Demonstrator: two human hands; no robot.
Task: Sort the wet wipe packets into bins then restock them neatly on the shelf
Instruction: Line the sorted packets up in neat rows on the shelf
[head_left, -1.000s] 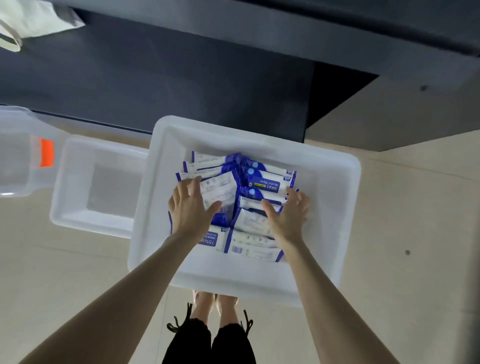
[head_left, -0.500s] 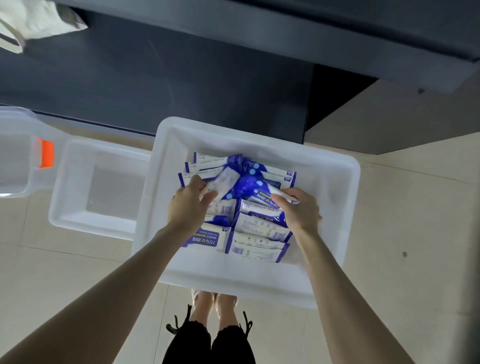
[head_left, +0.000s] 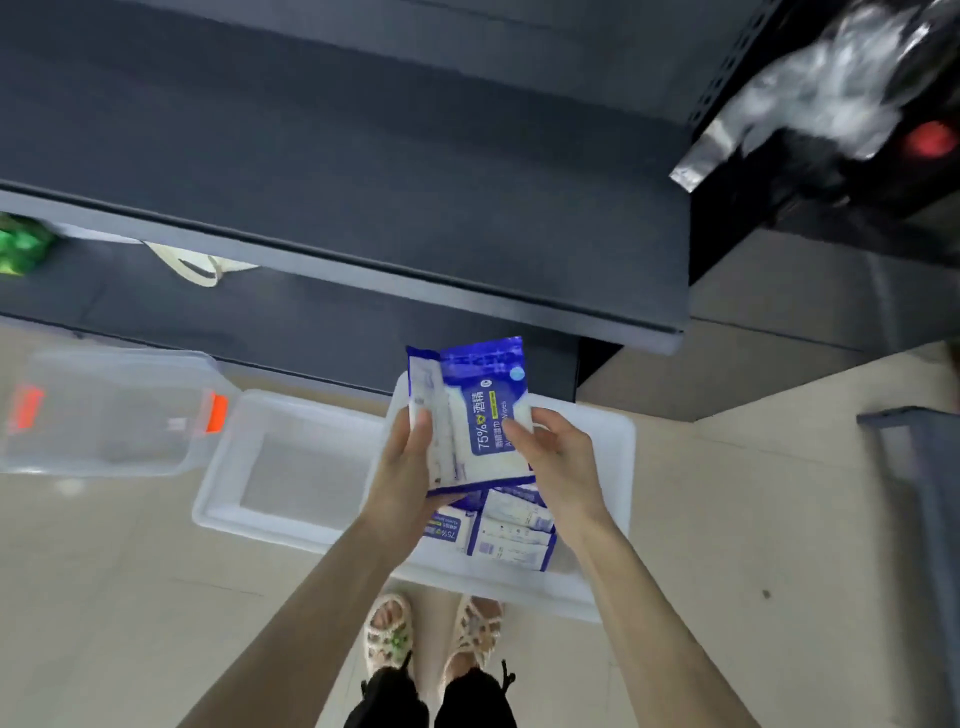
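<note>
Two forearms reach forward: left hand (head_left: 405, 467) and right hand (head_left: 561, 462) each clamp one side of a bundle of wet wipe packets (head_left: 478, 415), blue and white, printed "75%", held upright above the white bin (head_left: 608, 441), where further packets (head_left: 514, 535) lie flat.

Head view, steeply down, close overhead.

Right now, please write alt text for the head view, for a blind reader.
The left hand and right hand hold a stack of blue-and-white wet wipe packets above a large white plastic bin containing more packets. A smaller empty white bin and a clear plastic box with orange clips stand to its left.
</note>
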